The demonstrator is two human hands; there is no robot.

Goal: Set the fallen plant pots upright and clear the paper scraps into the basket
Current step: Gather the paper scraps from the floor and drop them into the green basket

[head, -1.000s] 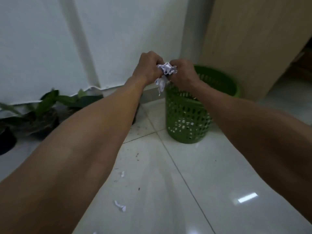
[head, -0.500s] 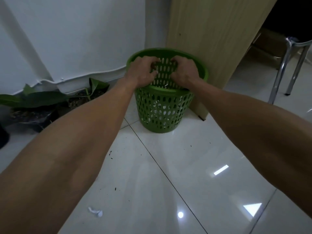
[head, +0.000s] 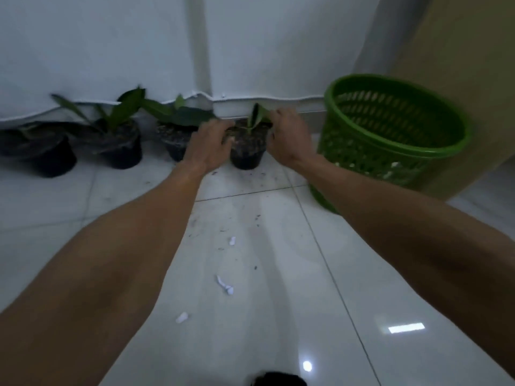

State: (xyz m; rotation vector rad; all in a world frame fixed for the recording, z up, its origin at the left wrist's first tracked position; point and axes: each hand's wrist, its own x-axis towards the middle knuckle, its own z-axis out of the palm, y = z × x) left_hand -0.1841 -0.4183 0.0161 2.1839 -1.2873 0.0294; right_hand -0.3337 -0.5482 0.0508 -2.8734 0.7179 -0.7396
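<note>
Both forearms reach straight out from the bottom corners toward the wall. The left hand [head: 211,144] rests against the left side of a small black pot [head: 247,150], fingers curled loosely around its rim; the right hand [head: 289,137] cups the pot's right side, fingers bent at the rim and near the leaf. Whether either hand actually squeezes the pot, I cannot tell, since the picture is blurred there.

The pot stands upright on the floor close to the wall, between the two hands, with dark soil and one short green leaf [head: 257,117] rising from it. Left of it three more dark pots sit in a row along the wall: one just beside it [head: 174,137], one with tall leaves [head: 119,144], and one at the far left [head: 46,156]. A green basket [head: 395,140] with a perforated wall stands to the right, beside a tan wooden panel [head: 457,79].

The floor [head: 278,316] is glossy white tile with light reflections and specks of spilled soil. Three white paper scraps lie on it between the forearms: one nearest the pot [head: 232,240], one in the middle [head: 224,285], one closest to the camera [head: 181,317]. The wall [head: 111,45] is plain white.
</note>
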